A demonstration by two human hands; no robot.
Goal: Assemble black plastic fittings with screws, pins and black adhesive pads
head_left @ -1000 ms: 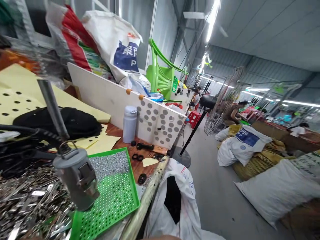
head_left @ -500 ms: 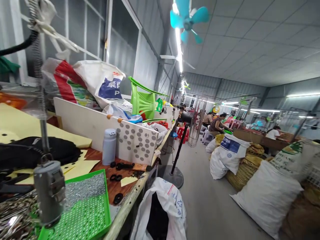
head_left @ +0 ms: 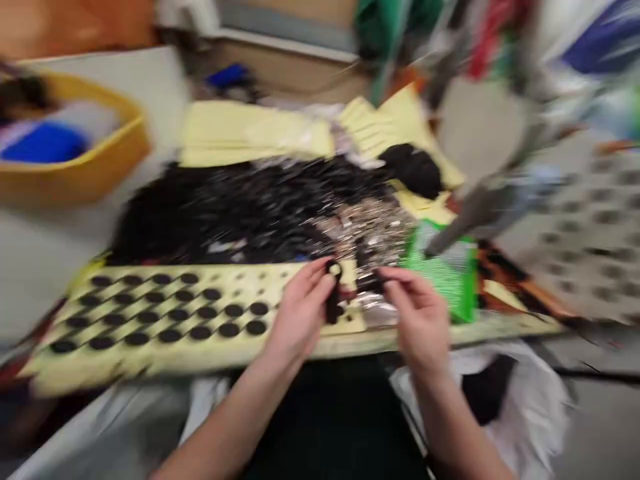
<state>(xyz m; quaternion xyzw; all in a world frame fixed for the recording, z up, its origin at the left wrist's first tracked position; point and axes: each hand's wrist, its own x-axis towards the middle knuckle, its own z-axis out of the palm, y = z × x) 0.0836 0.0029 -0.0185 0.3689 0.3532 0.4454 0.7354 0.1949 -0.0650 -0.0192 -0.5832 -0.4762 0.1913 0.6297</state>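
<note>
My left hand [head_left: 306, 303] pinches a small black ring-shaped piece [head_left: 333, 293] with a tail hanging down. To its right, my right hand [head_left: 417, 307] has its fingertips closed on a small dark piece [head_left: 379, 280]; blur hides its kind. Below and left of my hands lies a pale yellow sheet [head_left: 165, 357] with rows of black discs [head_left: 207, 312] on it. Just beyond my fingers is a heap of shiny metal pieces [head_left: 377, 230]. A large pile of black pieces [head_left: 250, 210] spreads behind the sheet.
A green perforated tray [head_left: 467, 287] stands right of the metal heap, a grey tool [head_left: 465, 217] slanting over it. At left is a yellow basket [head_left: 120, 160] with blue contents. Folded yellow sheets [head_left: 255, 130] lie at the back. A white sack [head_left: 535, 387] is below right.
The view has swung left and down from the aisle and room to the worktable. Both my hands are now in view, each with a small dark piece.
</note>
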